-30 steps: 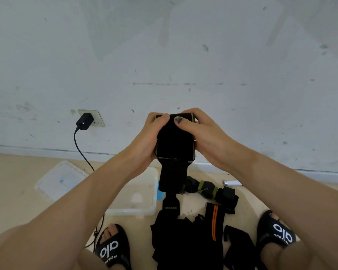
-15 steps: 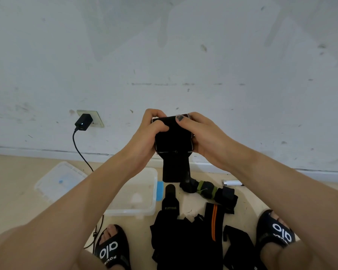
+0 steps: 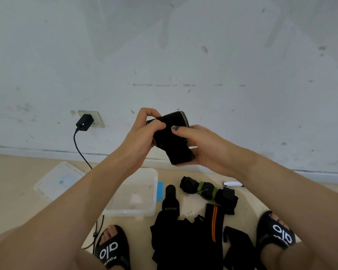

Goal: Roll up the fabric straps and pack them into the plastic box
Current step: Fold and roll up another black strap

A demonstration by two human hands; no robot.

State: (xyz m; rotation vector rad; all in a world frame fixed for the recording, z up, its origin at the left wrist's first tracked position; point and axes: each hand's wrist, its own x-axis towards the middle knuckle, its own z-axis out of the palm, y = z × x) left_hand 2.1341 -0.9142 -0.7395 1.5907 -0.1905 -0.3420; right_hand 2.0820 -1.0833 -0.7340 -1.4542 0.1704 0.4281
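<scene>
I hold a rolled black fabric strap [image 3: 173,137] up in front of the wall with both hands. My left hand [image 3: 142,137] grips its left side, thumb pressed on the front. My right hand [image 3: 201,147] curls around its lower right end from below, thumb on the front. The roll is tilted, its grey-edged top end pointing up right. On the floor below stands the clear plastic box [image 3: 154,182], open, with nothing visible inside. A pile of loose black straps [image 3: 183,240], one with an orange stripe [image 3: 214,221], lies between my feet. A rolled strap with green bands [image 3: 207,190] lies behind the pile.
The box's clear lid [image 3: 57,182] lies on the floor at the left. A black charger [image 3: 84,122] sits in a wall socket and its cable [image 3: 80,151] runs down past the box. A small white object [image 3: 232,184] lies by the wall. My sandalled feet [image 3: 113,248] [image 3: 277,230] flank the pile.
The strap's hanging tail has been wound up onto the roll and no longer dangles. The roll has tilted, and my right hand has dropped to its lower end.
</scene>
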